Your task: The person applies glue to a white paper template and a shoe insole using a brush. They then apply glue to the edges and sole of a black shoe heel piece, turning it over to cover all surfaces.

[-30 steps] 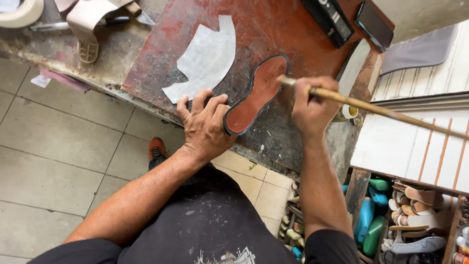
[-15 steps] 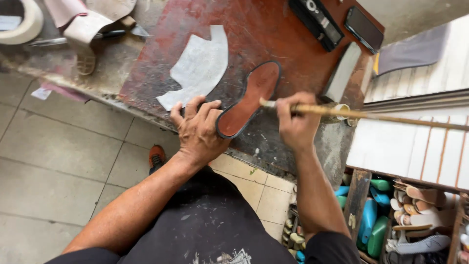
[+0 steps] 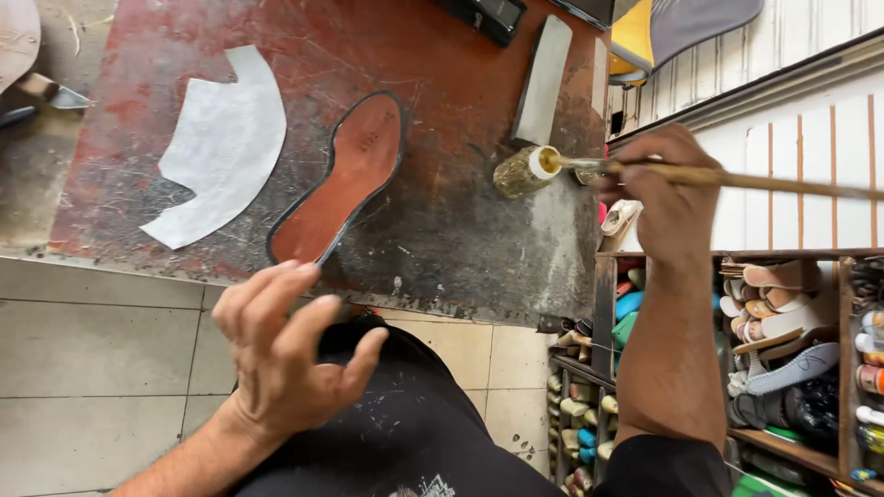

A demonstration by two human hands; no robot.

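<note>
Nearest the camera, the left hand [image 3: 285, 354] hangs above the person's dark lap with fingers spread and loosely curled, holding nothing. A second ago this hand lay flat on the workbench, pinning the heel end of the shoe sole; it has since lifted clear and drawn back toward the body.

Beyond it, the shoe sole [image 3: 343, 179], reddish-brown with a dark rim, lies unheld on the red workbench [image 3: 442, 221], its heel end reaching the near edge. A white curved paper pattern [image 3: 216, 147] lies just beside it, to the left, not touching.

Farther right, the right hand [image 3: 668, 198] is closed around a long wooden brush handle [image 3: 755, 179]. Earlier the brush tip worked along the edge of the sole; now it has swung away, and its tip rests in the mouth of a small glue pot [image 3: 525, 170] lying near the bench's right edge. Judged from this shift, coating of the sole is paused while the brush is reloaded.

At the far edge lie a grey sharpening stone [image 3: 543, 78] and a black rectangular object [image 3: 483, 14].
</note>
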